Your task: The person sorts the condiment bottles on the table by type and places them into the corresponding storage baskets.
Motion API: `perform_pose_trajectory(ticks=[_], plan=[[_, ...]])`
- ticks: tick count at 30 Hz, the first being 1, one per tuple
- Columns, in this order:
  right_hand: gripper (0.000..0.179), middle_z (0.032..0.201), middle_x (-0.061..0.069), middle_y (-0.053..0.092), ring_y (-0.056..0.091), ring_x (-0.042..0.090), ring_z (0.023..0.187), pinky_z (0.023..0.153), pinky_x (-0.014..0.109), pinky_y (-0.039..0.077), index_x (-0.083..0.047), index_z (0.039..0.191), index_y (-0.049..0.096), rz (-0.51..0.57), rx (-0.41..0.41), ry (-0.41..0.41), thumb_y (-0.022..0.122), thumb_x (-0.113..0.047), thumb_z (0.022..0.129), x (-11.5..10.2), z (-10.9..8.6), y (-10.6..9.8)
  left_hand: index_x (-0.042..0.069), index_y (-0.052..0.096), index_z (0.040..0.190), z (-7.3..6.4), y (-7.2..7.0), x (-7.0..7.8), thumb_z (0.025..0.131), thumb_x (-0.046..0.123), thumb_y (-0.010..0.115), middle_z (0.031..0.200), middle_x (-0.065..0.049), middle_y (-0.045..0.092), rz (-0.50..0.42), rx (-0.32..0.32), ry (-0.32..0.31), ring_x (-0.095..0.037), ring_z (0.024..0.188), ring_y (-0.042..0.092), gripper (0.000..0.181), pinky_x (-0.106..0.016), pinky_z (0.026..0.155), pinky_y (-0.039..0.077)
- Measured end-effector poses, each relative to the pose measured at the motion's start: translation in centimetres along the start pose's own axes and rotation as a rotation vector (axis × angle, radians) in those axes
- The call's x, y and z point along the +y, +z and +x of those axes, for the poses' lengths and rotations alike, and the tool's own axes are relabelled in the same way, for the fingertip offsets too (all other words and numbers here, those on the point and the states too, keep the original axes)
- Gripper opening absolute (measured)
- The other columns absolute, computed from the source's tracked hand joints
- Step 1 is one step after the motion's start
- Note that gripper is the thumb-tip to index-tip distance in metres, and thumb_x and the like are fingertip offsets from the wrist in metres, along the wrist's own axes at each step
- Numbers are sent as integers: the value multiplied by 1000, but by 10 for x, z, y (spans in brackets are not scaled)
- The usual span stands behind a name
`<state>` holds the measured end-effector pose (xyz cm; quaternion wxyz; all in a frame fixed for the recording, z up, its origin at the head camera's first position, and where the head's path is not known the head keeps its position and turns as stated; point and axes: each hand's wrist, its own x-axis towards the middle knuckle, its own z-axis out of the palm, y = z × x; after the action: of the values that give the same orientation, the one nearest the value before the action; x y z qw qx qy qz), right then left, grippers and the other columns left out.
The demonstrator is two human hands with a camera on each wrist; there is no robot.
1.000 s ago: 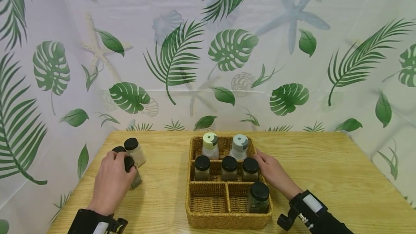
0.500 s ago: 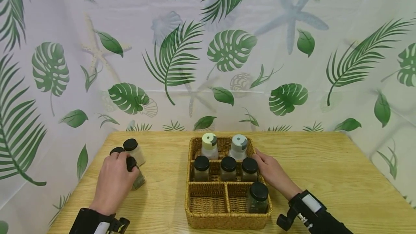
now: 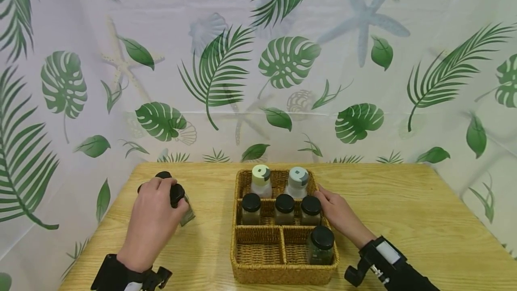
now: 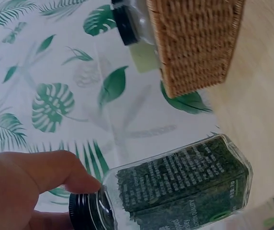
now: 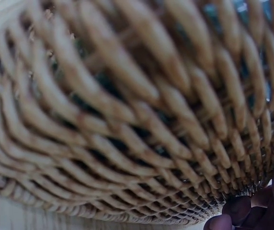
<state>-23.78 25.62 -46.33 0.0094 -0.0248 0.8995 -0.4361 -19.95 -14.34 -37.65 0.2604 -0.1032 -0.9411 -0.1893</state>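
My left hand (image 3: 152, 221) pinches a spice jar by its black lid, left of the basket. The glass jar (image 4: 185, 177) holds dark green dried herbs and has white printing; it is tilted in the left wrist view. Two other black-lidded jars stand behind that hand, mostly hidden by it; one shows its lid (image 3: 163, 174). My right hand (image 3: 342, 217) grips the right side of a woven basket (image 3: 282, 276), with its fingers (image 5: 235, 211) low against the wicker wall in the right wrist view.
Inside the basket, two white bottles, one with a yellow cap (image 3: 260, 173) and one with a pale blue cap (image 3: 298, 177), fill the back section. Three black-lidded jars stand in the middle row. Another jar (image 3: 321, 248) sits front right; the front-left compartment (image 3: 258, 254) shows bare wicker.
My left hand has moved right and slightly away from me, carrying the herb jar from beside the other two jars. My right hand and the basket stay where they were.
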Motion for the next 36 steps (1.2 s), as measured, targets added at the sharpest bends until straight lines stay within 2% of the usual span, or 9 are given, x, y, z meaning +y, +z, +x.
perform_pose_trajectory(ticks=[6,13,22,29,36], plan=[[57,41,-4,33,22,12,33,37,27,29,1,147,29,4,0,-1,33,-37,105,1,0,0,-4,62,111,4,-11,25,80,14,68,102,-21,57,-27,-6,34,-37,99,48,36,-54,82,45],[56,41,-4,33,22,12,33,37,27,28,0,147,29,12,1,5,33,-36,105,1,0,0,4,62,113,3,-19,49,83,20,65,106,-13,57,-65,-14,116,-27,97,49,35,-42,79,47],[56,41,-4,33,22,13,34,38,27,28,0,147,29,17,4,0,33,-37,105,2,0,0,6,62,114,2,-25,79,82,20,66,106,-9,58,-121,-30,177,-23,96,50,34,-40,81,46],[57,42,-3,34,23,13,34,38,27,29,1,147,29,18,4,-8,33,-36,105,3,1,0,13,62,115,2,-22,107,84,23,65,108,1,55,-158,-100,223,-10,96,45,32,-28,80,46],[57,40,-4,33,23,12,33,35,27,28,-1,147,29,36,-3,3,34,-38,104,2,-1,0,11,61,117,0,-13,124,86,24,63,107,0,54,-191,-149,310,-9,95,44,34,-25,78,47]])
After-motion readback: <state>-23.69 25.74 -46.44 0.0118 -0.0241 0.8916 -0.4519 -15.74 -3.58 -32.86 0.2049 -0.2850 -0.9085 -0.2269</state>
